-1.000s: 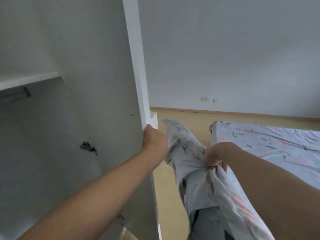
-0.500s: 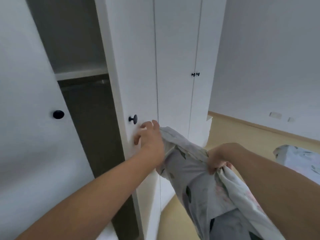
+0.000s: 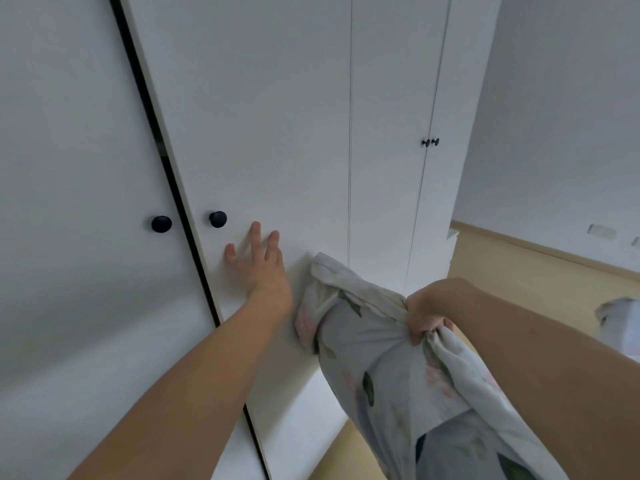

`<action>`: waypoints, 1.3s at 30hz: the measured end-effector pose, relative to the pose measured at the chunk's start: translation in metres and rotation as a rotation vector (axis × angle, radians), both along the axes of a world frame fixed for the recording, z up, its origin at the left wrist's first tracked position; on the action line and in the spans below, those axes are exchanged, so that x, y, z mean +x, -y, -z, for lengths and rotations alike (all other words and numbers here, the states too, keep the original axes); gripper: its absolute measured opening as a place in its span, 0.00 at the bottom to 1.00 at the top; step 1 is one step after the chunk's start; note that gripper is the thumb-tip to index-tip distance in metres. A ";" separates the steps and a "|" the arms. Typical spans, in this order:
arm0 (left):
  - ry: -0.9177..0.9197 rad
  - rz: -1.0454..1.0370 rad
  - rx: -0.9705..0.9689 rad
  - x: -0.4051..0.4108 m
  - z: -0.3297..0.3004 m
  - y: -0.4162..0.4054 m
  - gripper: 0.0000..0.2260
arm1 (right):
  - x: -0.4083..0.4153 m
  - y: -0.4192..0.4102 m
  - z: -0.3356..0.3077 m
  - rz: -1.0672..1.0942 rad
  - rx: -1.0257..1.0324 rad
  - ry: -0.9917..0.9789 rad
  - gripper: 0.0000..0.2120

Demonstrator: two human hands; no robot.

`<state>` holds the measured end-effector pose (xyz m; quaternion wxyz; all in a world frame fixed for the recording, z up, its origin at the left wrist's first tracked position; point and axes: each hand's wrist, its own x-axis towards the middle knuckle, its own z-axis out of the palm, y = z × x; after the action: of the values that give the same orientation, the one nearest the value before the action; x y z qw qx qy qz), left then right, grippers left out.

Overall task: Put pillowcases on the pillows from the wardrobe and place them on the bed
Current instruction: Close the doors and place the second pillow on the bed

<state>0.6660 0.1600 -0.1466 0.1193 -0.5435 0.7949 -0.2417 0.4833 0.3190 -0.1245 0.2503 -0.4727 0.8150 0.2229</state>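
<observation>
My left hand [image 3: 258, 265] lies flat with straight fingers against the white wardrobe door [image 3: 263, 133], just right of its black knob [image 3: 218, 219]. Only a thin dark gap shows between this door and the neighbouring one. My right hand [image 3: 427, 318] grips a bunched floral pillowcase [image 3: 374, 358] with grey and pink leaf print, which hangs down in front of me with its upper corner close to the door. No pillow can be made out apart from the fabric.
A second black knob [image 3: 161, 223] sits on the left door. Further wardrobe doors with small knobs [image 3: 430, 142] stand to the right. A corner of the floral bed [image 3: 620, 320] shows at the right edge over the tan floor [image 3: 519, 282].
The wardrobe door has swung from wide open to nearly closed, my left hand going from gripping its edge to pressing flat on its front. The view turned left, away from the bed.
</observation>
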 end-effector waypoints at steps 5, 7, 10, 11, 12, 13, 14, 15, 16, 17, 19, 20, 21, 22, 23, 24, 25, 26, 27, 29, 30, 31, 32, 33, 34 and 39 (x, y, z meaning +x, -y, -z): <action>-0.026 0.003 -0.013 0.005 0.005 0.021 0.43 | -0.004 0.007 0.005 -0.057 0.021 -0.045 0.14; -0.093 0.033 -0.024 0.003 0.006 0.027 0.41 | -0.007 0.009 0.008 -0.065 0.022 -0.054 0.17; -0.192 0.054 -0.012 -0.004 0.003 0.028 0.42 | -0.013 0.008 0.012 -0.058 0.010 -0.065 0.21; -0.201 0.053 -0.005 -0.008 0.001 0.027 0.43 | -0.015 0.007 0.012 -0.052 0.012 -0.066 0.22; -0.199 0.048 0.004 -0.013 0.000 0.025 0.43 | -0.018 0.007 0.013 -0.051 0.015 -0.066 0.21; -0.198 0.041 0.017 -0.018 -0.004 0.023 0.43 | -0.021 0.006 0.013 -0.054 0.018 -0.070 0.20; -0.208 0.039 0.042 -0.025 -0.010 0.022 0.42 | -0.024 0.005 0.013 -0.059 0.016 -0.078 0.17; -0.227 0.060 0.080 -0.033 -0.017 0.021 0.42 | -0.028 0.005 0.014 -0.062 0.011 -0.087 0.15; -0.249 0.126 0.131 -0.044 -0.024 0.021 0.42 | -0.033 0.004 0.014 -0.059 0.000 -0.092 0.14; -0.265 0.239 0.193 -0.056 -0.030 0.020 0.42 | -0.039 0.002 0.015 -0.049 -0.014 -0.090 0.16; -0.239 0.520 0.332 -0.086 -0.035 0.013 0.44 | -0.054 -0.003 0.015 -0.016 -0.028 -0.076 0.20; -0.198 0.645 0.386 -0.103 -0.033 0.005 0.44 | -0.062 -0.008 0.016 0.004 -0.031 -0.070 0.20; -0.149 0.742 0.425 -0.121 -0.029 -0.005 0.45 | -0.071 -0.013 0.017 0.028 -0.033 -0.063 0.21; -0.099 0.811 0.455 -0.139 -0.022 -0.016 0.45 | -0.081 -0.020 0.018 0.053 -0.036 -0.057 0.20; -0.056 0.866 0.479 -0.159 -0.015 -0.027 0.45 | -0.092 -0.028 0.019 0.079 -0.041 -0.049 0.20; -0.027 0.917 0.499 -0.178 -0.008 -0.038 0.44 | -0.104 -0.037 0.019 0.102 -0.053 -0.040 0.20; -0.014 0.969 0.515 -0.197 -0.001 -0.049 0.42 | -0.117 -0.047 0.021 0.126 -0.069 -0.032 0.20; -0.017 1.030 0.525 -0.216 0.004 -0.060 0.40 | -0.132 -0.059 0.022 0.152 -0.088 -0.023 0.20; -0.034 1.093 0.530 -0.236 0.007 -0.070 0.35 | -0.147 -0.073 0.022 0.182 -0.105 -0.015 0.19; -0.064 1.190 0.547 -0.278 0.009 -0.091 0.27 | -0.178 -0.103 0.022 0.256 -0.134 -0.006 0.18; -0.059 1.219 0.558 -0.300 0.009 -0.104 0.24 | -0.193 -0.120 0.021 0.298 -0.145 -0.003 0.17; -0.039 1.242 0.569 -0.323 0.007 -0.117 0.21 | -0.208 -0.138 0.020 0.343 -0.159 0.005 0.16; -0.008 1.265 0.577 -0.346 0.005 -0.132 0.19 | -0.222 -0.157 0.019 0.392 -0.178 0.017 0.16; 0.027 1.292 0.579 -0.368 0.004 -0.149 0.16 | -0.236 -0.176 0.018 0.441 -0.207 0.026 0.16; 0.062 1.324 0.569 -0.390 0.003 -0.166 0.14 | -0.248 -0.197 0.017 0.489 -0.241 0.026 0.16; 0.105 1.513 0.513 -0.489 0.002 -0.259 0.11 | -0.297 -0.306 0.021 0.741 -0.416 -0.116 0.06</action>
<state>0.1775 0.4188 -0.1490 0.0818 0.1994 0.9722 -0.0919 0.1861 0.6248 -0.1452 0.1664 -0.1751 0.9701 -0.0252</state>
